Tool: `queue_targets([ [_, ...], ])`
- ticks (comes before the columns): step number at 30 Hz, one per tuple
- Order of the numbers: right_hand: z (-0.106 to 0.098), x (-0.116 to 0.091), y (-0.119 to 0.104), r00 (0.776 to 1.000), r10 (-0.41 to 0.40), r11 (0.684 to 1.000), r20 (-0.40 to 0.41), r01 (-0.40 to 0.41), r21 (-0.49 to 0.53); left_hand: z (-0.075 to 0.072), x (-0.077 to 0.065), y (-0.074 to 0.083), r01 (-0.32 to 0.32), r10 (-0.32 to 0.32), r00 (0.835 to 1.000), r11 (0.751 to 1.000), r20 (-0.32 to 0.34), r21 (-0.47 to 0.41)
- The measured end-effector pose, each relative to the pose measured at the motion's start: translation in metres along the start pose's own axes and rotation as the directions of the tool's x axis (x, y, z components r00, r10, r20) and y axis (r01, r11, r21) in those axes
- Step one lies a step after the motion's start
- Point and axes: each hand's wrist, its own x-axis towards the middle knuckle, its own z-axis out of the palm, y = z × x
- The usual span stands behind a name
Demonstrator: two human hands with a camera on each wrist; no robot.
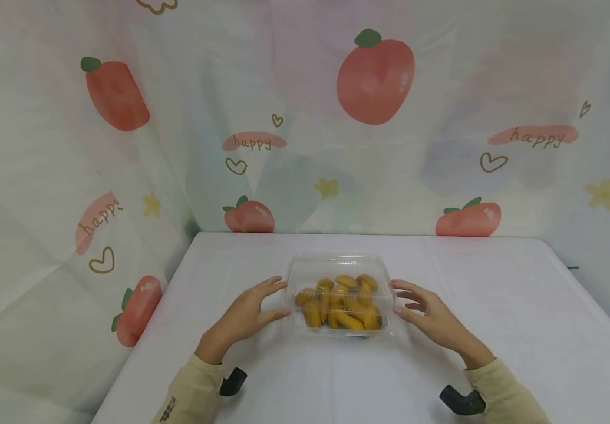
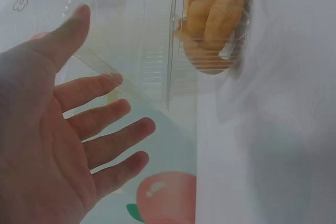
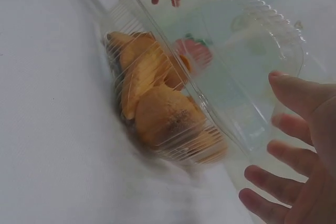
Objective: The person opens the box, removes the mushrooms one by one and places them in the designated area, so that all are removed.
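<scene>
Reader: How far is the handling advancing?

Legend: The white counter [image 1: 310, 383] is spreading across the lower frame and carrying a clear box [image 1: 336, 333] just below the centre. Its lid [image 1: 305, 268] is appearing closed, so packing and covering are seemingly standing complete. The left hand [image 1: 242, 315] and the right hand [image 1: 434, 321] are flanking it, to the picture's left and right. Their fingers [image 2: 123, 135] are standing wide, holding nothing; whether the tips are touching the box, one cannot tell. Yellow-brown pieces [image 1: 349, 320] are lying inside. Gripping the box is, in our judgement, remaining undone; whether the handling is beginning or ending, the views are not settling.

Reader: And what are the counts showing?

Legend: One printed backdrop [image 1: 305, 70] is filling the upper frame. One counter is lying below, and one box is sitting on it. Two pale sleeves [image 1: 193, 386] are entering at lower left and lower right, with two hands extending from them. Two black fixtures [image 1: 233, 381] are showing beside the sleeves. Several yellow-brown pieces are crowding the box; overlap is hiding their exact number.
</scene>
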Motion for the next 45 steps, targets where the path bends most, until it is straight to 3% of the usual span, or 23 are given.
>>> queue_targets([
  [8,-0.003,-0.002,-0.01,0.998,-0.044,0.999,-0.052,0.043,-0.019,-0.005,-0.002,0.002,-0.001,0.0,1.0,0.998,-0.002,-0.067],
  [12,-0.005,-0.002,-0.017,0.998,-0.019,1.0,-0.058,0.017,-0.022,-0.009,-0.004,0.005,-0.013,0.015,1.0,0.993,0.014,-0.117],
  [23,-0.011,0.005,-0.025,0.998,-0.011,0.999,-0.058,0.013,0.032,-0.014,0.0,-0.001,-0.066,0.073,0.997,0.96,0.013,-0.273],
  [36,-0.01,0.027,-0.016,0.993,-0.081,0.987,-0.087,0.092,0.135,-0.017,0.027,-0.01,-0.114,0.121,0.993,0.9,-0.009,-0.42],
  [42,-0.013,0.042,-0.013,0.997,-0.03,0.995,-0.072,0.036,0.089,-0.015,0.049,-0.015,-0.077,0.084,0.996,0.883,-0.006,-0.462],
  [45,-0.015,0.049,-0.012,0.999,0.011,0.996,-0.045,-0.007,0.085,-0.015,0.058,-0.019,-0.036,0.046,0.999,0.893,0.012,-0.449],
])
